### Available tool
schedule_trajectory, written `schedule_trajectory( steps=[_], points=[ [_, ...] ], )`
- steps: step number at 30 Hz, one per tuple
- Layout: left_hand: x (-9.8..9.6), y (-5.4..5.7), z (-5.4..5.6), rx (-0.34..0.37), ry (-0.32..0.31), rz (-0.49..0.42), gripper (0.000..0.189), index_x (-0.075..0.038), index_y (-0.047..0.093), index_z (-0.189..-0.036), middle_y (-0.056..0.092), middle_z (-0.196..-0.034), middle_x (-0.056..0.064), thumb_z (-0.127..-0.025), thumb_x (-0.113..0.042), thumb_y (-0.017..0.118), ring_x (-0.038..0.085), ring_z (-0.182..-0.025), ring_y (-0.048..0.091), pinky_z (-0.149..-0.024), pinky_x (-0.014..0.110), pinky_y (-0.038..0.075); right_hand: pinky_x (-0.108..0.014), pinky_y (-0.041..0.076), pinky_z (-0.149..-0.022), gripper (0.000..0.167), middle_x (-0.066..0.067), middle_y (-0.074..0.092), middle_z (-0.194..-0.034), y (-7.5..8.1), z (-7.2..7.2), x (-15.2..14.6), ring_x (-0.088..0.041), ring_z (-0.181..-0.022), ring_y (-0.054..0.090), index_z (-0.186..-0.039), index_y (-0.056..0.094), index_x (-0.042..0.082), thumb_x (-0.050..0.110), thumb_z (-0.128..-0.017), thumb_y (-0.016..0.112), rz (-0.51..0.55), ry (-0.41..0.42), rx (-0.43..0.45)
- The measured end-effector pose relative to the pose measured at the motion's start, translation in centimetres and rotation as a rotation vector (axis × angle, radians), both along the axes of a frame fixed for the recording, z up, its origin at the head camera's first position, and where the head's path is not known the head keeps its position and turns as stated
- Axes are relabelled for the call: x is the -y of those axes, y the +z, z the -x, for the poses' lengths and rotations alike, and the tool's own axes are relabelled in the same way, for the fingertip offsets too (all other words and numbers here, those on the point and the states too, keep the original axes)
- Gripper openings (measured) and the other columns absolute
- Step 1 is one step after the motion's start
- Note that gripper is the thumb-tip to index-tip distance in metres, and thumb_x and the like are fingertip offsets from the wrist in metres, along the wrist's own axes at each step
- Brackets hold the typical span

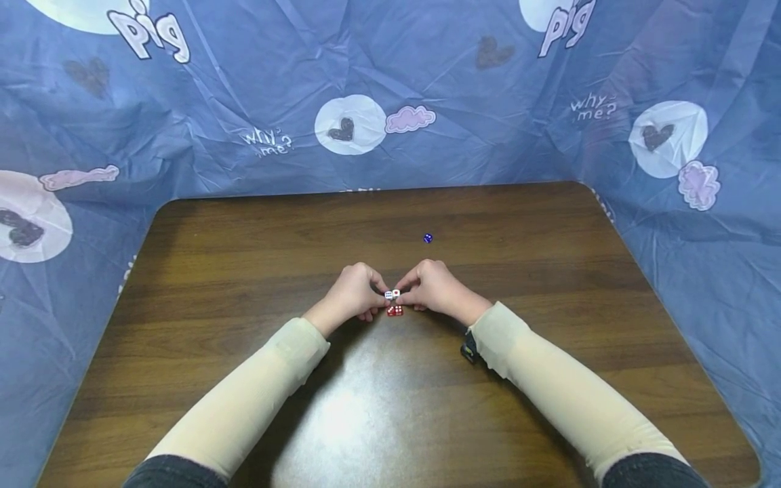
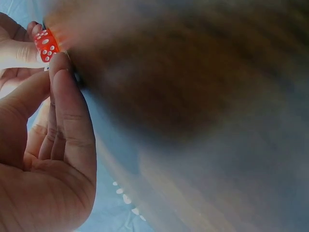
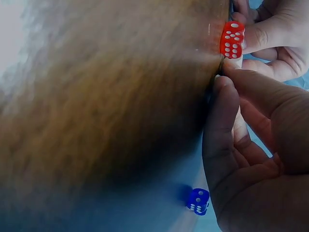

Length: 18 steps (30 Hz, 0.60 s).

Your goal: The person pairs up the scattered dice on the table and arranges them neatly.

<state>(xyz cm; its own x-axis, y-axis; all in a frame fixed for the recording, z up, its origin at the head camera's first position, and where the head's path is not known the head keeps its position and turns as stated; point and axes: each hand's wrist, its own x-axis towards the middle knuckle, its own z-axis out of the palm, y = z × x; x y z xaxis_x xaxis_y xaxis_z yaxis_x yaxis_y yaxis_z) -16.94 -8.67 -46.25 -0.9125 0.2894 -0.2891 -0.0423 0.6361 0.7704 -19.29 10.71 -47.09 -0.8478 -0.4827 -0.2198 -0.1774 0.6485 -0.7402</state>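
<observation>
Dice pair, white, pinched between hands; red dice just beside.

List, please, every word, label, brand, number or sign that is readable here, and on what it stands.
"pig": twice on the blue cloth, upper left and upper right.
"why me?": twice on the same cloth, lower down.
White marks behind the table's edge: partly hidden, unreadable.
Black wrist device: any mark too small to read.
Blue die, red dice, white dice: dots only.
</observation>
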Motion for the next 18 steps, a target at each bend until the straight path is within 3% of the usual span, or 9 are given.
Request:
schedule_trajectory(
  steps=[18],
  points=[
    [-0.06,0.11,-0.02,-0.015,0.004,-0.012,0.006,-0.004,0.078,-0.085,0.066,-0.058,0.012,-0.084,-0.003,0.083,0.025,-0.047,0.067,-0.043,0.034,0.057,-0.024,0.051,-0.046,0.013,0.001,0.068,-0.059,0.07,-0.06,-0.06,-0.011,-0.048,0.062,-0.097,0.083,0.013,0.016,-0.084,0.086,0.01,0.03,-0.037]
  ],
)
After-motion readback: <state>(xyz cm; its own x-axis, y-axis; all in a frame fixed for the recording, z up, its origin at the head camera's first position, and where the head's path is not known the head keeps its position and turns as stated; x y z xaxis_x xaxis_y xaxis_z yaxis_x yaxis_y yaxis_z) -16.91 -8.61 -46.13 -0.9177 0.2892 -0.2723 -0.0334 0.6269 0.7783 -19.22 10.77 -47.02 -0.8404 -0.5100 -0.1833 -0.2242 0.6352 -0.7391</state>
